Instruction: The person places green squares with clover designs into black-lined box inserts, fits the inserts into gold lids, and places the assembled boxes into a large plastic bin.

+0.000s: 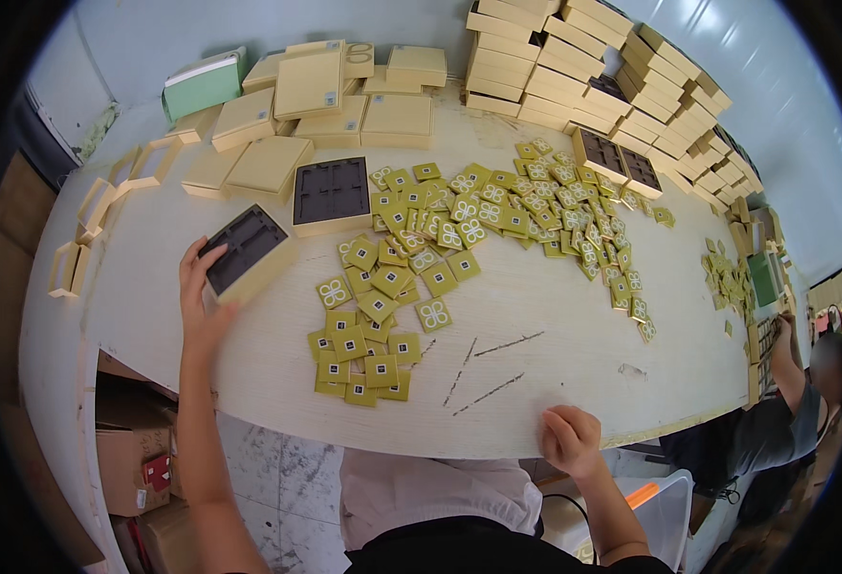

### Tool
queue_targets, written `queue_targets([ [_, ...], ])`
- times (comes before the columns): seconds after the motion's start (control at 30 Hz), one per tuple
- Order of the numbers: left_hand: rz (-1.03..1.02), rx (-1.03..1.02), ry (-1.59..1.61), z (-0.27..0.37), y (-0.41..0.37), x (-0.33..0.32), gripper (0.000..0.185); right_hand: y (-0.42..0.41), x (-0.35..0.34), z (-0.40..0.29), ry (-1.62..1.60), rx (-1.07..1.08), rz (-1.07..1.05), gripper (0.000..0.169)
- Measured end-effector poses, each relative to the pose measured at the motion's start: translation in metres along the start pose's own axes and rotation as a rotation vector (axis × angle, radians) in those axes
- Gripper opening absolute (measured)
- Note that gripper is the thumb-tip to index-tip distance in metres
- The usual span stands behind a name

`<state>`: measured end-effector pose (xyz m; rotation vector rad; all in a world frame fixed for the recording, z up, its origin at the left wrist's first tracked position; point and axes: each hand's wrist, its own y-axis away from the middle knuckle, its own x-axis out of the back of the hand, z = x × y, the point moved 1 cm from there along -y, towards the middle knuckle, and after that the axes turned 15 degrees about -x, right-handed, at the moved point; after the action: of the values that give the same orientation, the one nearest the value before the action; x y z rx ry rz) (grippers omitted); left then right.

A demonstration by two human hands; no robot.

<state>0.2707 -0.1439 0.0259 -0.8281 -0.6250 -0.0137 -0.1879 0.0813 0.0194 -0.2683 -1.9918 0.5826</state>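
Note:
At the left of the table, my left hand [204, 294] grips a cream cardboard box [266, 267] by its near left side. Its black compartment insert [247, 247] faces up, and the box sits at an angle. A second such open box [331, 226] lies just behind it, its black insert [331, 188] bare. My right hand [571, 438] is curled into a loose fist at the table's front edge; nothing shows in it. Between the hands, flat square olive-green packets [378, 305] lie in an overlapping heap, some with a white looped pattern, others with a small dark label.
Closed cream boxes [392, 122] and a green box [202, 90] stand at the back left. Tall stacks of box trays [496, 72] line the back right. Narrow cream frames [69, 269] lie far left. Another person [772, 430] works at right beside more packets [725, 276].

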Motion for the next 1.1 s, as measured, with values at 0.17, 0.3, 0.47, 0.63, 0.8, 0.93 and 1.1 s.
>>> queue_targets([
  [0.17, -0.145, -0.097, 0.462, 0.112, 0.021, -0.027, 0.08, -0.006, -0.002, -0.001, -0.041, -0.061, 0.123, 0.024],
  [0.3, -0.55, -0.178, 0.485, 0.185, 0.031, -0.086, 0.073, -0.009, -0.013, -0.003, -0.306, -0.383, 0.279, 0.017],
  [0.47, -0.607, -0.297, 0.333, 0.207, 0.029, -0.143, 0.074, -0.041, -0.017, 0.016, -0.736, -0.731, 0.161, 0.015],
  [0.63, -0.619, -0.364, 0.136, 0.209, 0.025, -0.149, 0.068, -0.137, -0.035, 0.044, -0.203, -0.228, -0.126, 0.057],
  [0.8, -0.501, -0.226, 0.133, 0.204, 0.035, -0.123, 0.065, -0.206, -0.105, 0.029, 0.114, -0.096, -0.293, 0.081],
  [0.93, -0.437, -0.031, -0.19, 0.184, 0.048, -0.095, 0.065, -0.214, -0.128, 0.025, 0.192, -0.005, -0.258, 0.062],
  [1.1, -0.444, 0.057, -0.309, 0.168, 0.054, -0.088, 0.059, -0.214, -0.113, 0.045, 0.024, 0.135, -0.275, 0.034],
])
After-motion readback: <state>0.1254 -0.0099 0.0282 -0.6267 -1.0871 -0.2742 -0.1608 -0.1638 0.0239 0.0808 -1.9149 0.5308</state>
